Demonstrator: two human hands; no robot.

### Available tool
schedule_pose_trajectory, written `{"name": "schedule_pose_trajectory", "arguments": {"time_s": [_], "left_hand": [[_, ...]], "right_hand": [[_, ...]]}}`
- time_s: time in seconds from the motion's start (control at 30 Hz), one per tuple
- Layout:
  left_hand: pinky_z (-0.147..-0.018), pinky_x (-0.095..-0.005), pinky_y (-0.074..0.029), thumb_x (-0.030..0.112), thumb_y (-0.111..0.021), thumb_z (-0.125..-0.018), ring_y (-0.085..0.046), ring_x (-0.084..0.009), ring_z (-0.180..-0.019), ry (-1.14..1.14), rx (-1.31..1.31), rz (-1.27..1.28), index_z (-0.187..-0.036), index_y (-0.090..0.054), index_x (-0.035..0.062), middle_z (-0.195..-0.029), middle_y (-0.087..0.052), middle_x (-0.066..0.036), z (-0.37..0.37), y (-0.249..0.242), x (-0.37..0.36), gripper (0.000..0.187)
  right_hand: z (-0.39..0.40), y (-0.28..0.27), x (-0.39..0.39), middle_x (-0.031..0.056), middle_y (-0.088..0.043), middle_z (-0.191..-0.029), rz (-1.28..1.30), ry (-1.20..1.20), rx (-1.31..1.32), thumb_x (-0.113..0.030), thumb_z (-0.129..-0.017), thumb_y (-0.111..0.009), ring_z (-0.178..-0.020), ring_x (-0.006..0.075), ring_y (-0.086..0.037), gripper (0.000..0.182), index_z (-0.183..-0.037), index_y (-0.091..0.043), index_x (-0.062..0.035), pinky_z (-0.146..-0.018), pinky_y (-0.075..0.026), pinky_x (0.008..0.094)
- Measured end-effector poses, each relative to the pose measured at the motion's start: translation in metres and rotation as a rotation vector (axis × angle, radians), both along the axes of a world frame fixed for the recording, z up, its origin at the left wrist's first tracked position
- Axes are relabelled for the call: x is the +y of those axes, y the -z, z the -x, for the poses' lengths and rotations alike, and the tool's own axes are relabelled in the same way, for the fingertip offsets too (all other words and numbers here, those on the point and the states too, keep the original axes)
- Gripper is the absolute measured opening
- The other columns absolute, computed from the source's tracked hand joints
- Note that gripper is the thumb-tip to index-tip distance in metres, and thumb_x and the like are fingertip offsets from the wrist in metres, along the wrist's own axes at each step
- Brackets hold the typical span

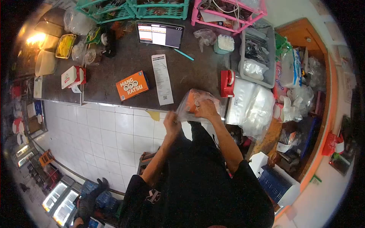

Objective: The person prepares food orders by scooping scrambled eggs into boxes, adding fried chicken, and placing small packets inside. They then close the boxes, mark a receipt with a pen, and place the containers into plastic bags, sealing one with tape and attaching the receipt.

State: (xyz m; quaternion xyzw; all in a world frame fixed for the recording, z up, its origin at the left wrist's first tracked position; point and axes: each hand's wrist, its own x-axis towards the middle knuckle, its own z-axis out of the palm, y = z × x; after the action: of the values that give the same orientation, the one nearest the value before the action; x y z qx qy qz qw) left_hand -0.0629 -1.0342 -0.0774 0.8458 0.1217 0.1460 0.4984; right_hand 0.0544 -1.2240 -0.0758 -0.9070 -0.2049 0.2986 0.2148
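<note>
At the counter's front edge, a clear plastic bag (pixel 185 113) surrounds an orange box (pixel 195 99). My left hand (pixel 172 122) is closed on the bag's left edge. On the right side, my right hand (pixel 207 110) grips the orange box, its fingers curled over the top and partly covered by plastic. A second orange box (pixel 132 86), printed "Mang Katsu", lies flat to the left. Between the two boxes is a long printed receipt (pixel 162 79).
A red tape dispenser (pixel 227 83) stands right of the bag, beside stacked clear plastic bags (pixel 249 102). Behind are a tablet (pixel 159 35), a teal pen (pixel 184 54) and a grey bin (pixel 257 57). A red-and-white box (pixel 73 77) sits at left. Another person (pixel 89 205) is at lower left.
</note>
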Motion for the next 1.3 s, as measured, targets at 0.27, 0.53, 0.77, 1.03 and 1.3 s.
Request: {"name": "schedule_pose_trajectory", "arguments": {"time_s": [0.27, 0.53, 0.77, 1.03, 1.3], "left_hand": [[-0.063, -0.0332, -0.051, -0.006, -0.059, -0.078, -0.062, -0.0185, -0.077, -0.042, 0.436, 0.628, -0.096, -0.057, -0.0005, -0.088, -0.063, -0.011, -0.001, -0.027, -0.026, 0.019], [-0.054, -0.0273, -0.049, 0.003, -0.055, -0.084, -0.057, -0.0120, -0.066, -0.148, 0.233, 0.973, -0.098, -0.054, 0.0032, -0.079, -0.059, -0.003, -0.037, -0.072, -0.030, 0.014], [-0.042, -0.0238, -0.045, 0.015, -0.064, -0.090, -0.055, -0.0094, -0.058, -0.098, 0.266, 0.874, -0.100, -0.053, 0.0019, -0.076, -0.057, -0.004, -0.043, -0.080, -0.032, 0.020], [-0.042, -0.0240, -0.046, 0.017, -0.063, -0.091, -0.057, -0.0102, -0.057, -0.087, 0.334, 0.754, -0.102, -0.053, -0.0005, -0.070, -0.059, -0.006, -0.051, -0.107, -0.025, 0.023], [-0.054, -0.0315, -0.047, 0.015, -0.062, -0.091, -0.059, -0.0177, -0.061, -0.030, 0.266, 0.250, -0.101, -0.056, -0.0027, -0.071, -0.060, -0.013, -0.044, -0.105, -0.019, 0.021]], "right_hand": [[-0.015, -0.026, 0.004, 0.0198, -0.065, -0.108, 0.101, 0.035, -0.022, -0.023, -0.056, -0.083, -0.103, 0.0382, -0.061, 0.054, -0.104, -0.065, -0.0058, -0.089, -0.049, 0.0474], [-0.004, -0.006, -0.002, 0.0165, -0.060, -0.125, 0.079, -0.118, -0.297, -0.015, -0.062, -0.076, -0.110, 0.0333, -0.060, 0.066, -0.126, -0.058, -0.0124, -0.092, -0.049, 0.0429], [0.034, -0.047, -0.060, 0.0159, -0.061, -0.120, -0.193, 0.369, -0.565, -0.012, -0.067, -0.076, -0.103, 0.0292, -0.061, 0.064, -0.127, -0.054, -0.0091, -0.084, -0.051, 0.0404], [0.034, -0.154, -0.141, 0.0098, -0.065, -0.079, -0.282, 0.893, -0.155, -0.005, -0.074, -0.075, -0.065, 0.0142, -0.060, 0.036, -0.109, -0.065, -0.0023, -0.060, -0.050, 0.0296], [0.009, -0.102, 0.014, 0.0163, -0.067, -0.095, -0.303, 0.114, -0.164, -0.007, -0.078, -0.061, -0.087, 0.0324, -0.066, 0.018, -0.094, -0.068, -0.0033, -0.084, -0.051, 0.0445]]}}
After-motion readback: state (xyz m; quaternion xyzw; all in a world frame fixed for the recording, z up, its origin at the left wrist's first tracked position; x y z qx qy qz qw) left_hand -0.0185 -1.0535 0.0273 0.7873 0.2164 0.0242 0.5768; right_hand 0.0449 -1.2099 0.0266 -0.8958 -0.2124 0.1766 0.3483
